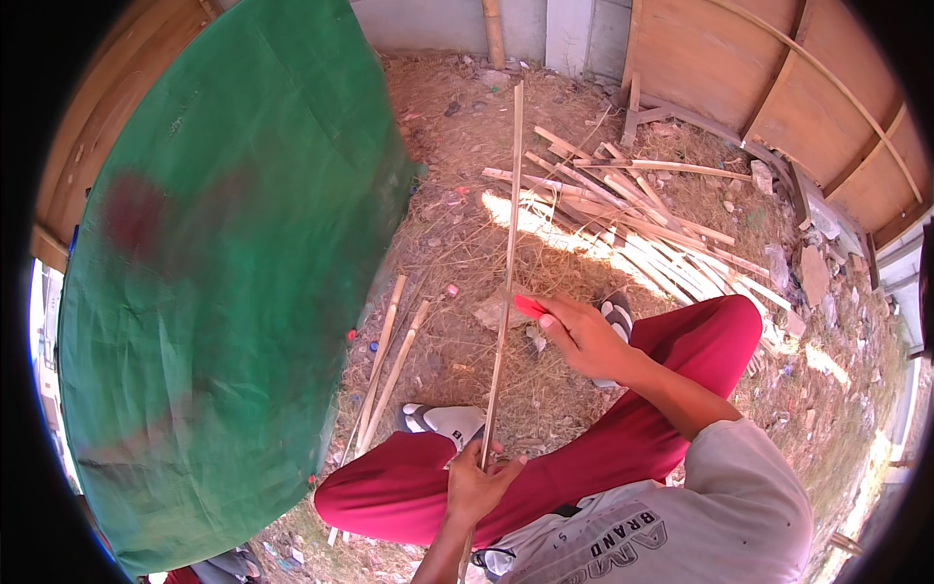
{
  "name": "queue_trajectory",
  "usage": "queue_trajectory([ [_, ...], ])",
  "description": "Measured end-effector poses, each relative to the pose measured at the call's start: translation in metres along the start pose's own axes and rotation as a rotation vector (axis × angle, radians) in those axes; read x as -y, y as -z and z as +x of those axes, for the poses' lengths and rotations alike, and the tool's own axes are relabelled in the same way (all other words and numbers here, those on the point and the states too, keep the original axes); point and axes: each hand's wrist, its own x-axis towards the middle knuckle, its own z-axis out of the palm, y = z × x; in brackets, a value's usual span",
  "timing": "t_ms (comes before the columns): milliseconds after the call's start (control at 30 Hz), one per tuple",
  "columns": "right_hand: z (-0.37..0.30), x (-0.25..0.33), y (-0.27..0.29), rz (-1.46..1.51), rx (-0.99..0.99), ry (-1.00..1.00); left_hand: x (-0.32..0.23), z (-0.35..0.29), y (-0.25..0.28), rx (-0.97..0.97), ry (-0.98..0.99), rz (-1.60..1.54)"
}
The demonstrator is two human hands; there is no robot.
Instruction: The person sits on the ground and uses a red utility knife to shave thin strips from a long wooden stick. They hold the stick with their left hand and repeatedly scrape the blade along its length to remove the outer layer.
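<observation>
A long, thin wooden or bamboo strip (511,224) stands tilted in front of me, its lower end running down past my lap. My left hand (477,487) is closed around it low down, by my left knee. Beside the strip's middle, my right hand (586,339) is closed on a small red tool (528,307). The red part lies against or very near the strip's right edge; I cannot tell whether they touch. Most of the tool is hidden in my fingers, and no blade can be made out.
A pile of pale strips (642,219) lies ahead to the right. Two more strips (393,365) lie left of my foot. A large green sheet (243,253) fills the left side. Wooden panels (827,88) stand at the far right, above littered, straw-covered ground (438,224).
</observation>
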Motion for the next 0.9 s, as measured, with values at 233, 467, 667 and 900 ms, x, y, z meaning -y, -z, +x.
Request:
queue_trajectory([
  [233, -0.007, 0.038, 0.013, -0.208, 0.125, -0.010, 0.005, 0.015, 0.001, -0.026, 0.037, 0.030],
  [467, -0.006, 0.032, 0.003, -0.363, 0.114, 0.023, 0.001, -0.001, 0.001, -0.046, 0.003, 0.145],
  [667, 0.002, 0.019, 0.003, -0.345, 0.081, 0.055, 0.010, -0.014, -0.001, -0.021, 0.047, 0.103],
  [900, 0.037, -0.009, 0.026, -0.438, 0.006, -0.166, 0.033, -0.046, -0.003, 0.072, 0.084, 0.137],
])
